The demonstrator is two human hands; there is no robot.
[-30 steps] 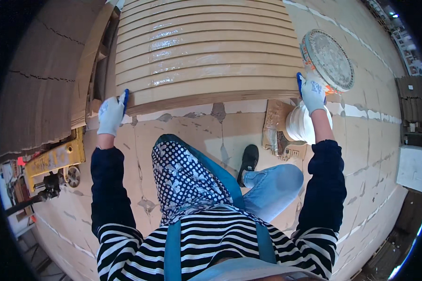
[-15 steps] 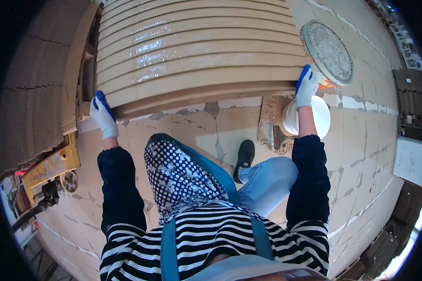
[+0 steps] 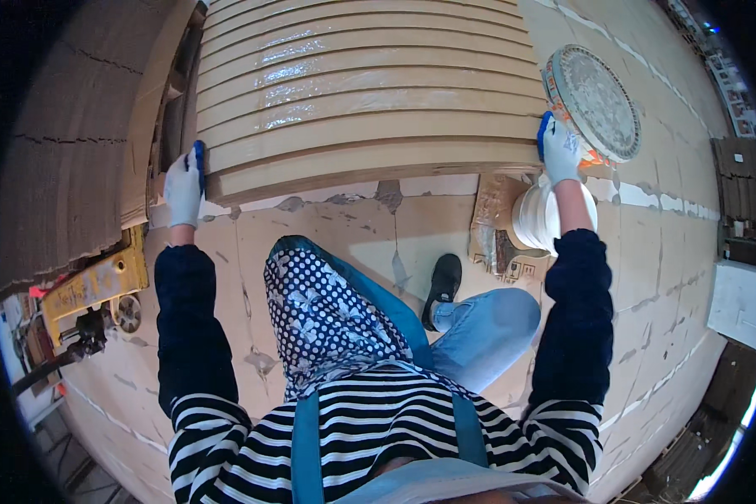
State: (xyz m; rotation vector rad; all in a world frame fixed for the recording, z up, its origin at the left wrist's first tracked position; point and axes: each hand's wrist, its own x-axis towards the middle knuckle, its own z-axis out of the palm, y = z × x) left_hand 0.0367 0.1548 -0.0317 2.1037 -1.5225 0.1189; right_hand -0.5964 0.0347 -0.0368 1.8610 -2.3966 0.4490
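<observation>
Each grip, left hand [image 3: 181, 189] and right hand [image 3: 559, 151], still clasps the raised board [image 3: 370, 164] ends.

The floor [image 3: 647, 252] is pale tile with white joints and chipped patches. Daylight falls from the lower right. A yellow pallet jack [image 3: 92, 286] stands left.

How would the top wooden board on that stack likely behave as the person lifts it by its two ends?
The top board looks long and thin, so it may sag somewhat mid-span. The left hand and right hand grip opposite ends, suggesting it is awkward rather than heavy. Its neighbours' glossy faces hint it could slide.
</observation>
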